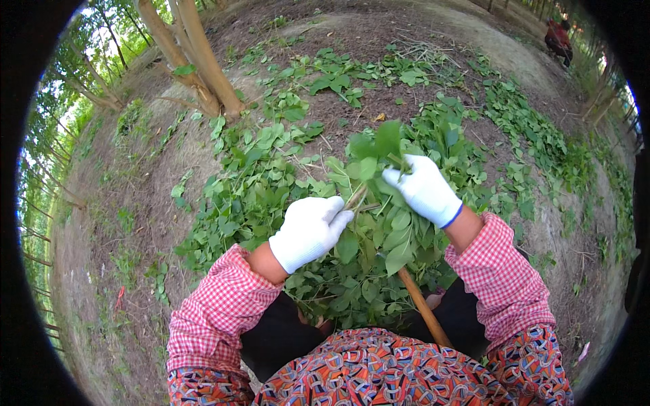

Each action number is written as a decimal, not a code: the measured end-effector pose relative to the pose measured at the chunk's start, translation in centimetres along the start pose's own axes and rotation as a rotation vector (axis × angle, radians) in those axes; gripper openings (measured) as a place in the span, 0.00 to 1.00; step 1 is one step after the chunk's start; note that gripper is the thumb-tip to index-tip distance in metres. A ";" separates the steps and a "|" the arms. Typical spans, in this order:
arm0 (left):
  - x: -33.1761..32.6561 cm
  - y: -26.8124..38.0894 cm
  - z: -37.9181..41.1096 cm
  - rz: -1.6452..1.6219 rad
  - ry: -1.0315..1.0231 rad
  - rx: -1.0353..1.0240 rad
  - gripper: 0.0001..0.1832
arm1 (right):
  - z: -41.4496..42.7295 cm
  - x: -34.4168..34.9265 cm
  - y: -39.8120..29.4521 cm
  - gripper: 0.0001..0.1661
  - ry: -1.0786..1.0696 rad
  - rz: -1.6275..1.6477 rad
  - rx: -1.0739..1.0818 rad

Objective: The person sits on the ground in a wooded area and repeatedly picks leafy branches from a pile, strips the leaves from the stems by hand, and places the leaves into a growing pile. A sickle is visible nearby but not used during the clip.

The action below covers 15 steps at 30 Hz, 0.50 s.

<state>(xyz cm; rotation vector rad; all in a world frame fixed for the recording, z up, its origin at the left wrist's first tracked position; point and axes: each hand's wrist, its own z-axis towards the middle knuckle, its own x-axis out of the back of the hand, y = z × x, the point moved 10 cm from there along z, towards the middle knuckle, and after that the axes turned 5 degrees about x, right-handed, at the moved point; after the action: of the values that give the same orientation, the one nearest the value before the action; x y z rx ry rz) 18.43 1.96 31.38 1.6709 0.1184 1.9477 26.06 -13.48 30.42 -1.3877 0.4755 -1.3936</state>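
Note:
My left hand (312,231), in a white knit glove, is closed on the cut stems of a leafy branch (355,198). Up and to the right of it, my right hand (421,188), gloved the same way with a blue cuff edge, pinches a bunch of green leaves (381,144), slightly blurred. Below both hands lies a heap of leafy cuttings (355,289) between my knees. A round wooden handle (422,307) slants from the heap towards my lap; its far end is hidden under leaves.
Loose green leaves (254,172) lie spread over bare soil ahead and to both sides. A tree with several smooth trunks (203,66) stands at the upper left. A person in red (558,39) is far off at the upper right. A red string (120,298) lies at the left.

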 end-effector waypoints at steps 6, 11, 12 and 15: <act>0.2 -0.9 -0.2 0.044 0.009 0.004 0.12 | 0.3 4.4 1.8 0.16 0.164 0.246 -0.104; 0.2 -1.3 -0.1 0.025 -0.003 0.032 0.12 | -0.9 3.4 -1.4 0.18 0.091 0.230 -0.117; 0.3 -1.3 0.0 -0.011 0.002 0.020 0.12 | -0.9 3.3 -1.2 0.18 0.050 0.163 -0.096; 0.3 -1.5 0.4 -0.228 -0.107 0.049 0.12 | -1.0 4.0 -0.9 0.20 0.064 0.204 -0.052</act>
<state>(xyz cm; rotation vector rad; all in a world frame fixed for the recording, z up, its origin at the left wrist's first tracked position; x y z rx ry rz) 19.35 3.27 31.14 1.7082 0.3050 1.6968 25.77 -16.90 32.80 -1.3001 0.6800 -1.2696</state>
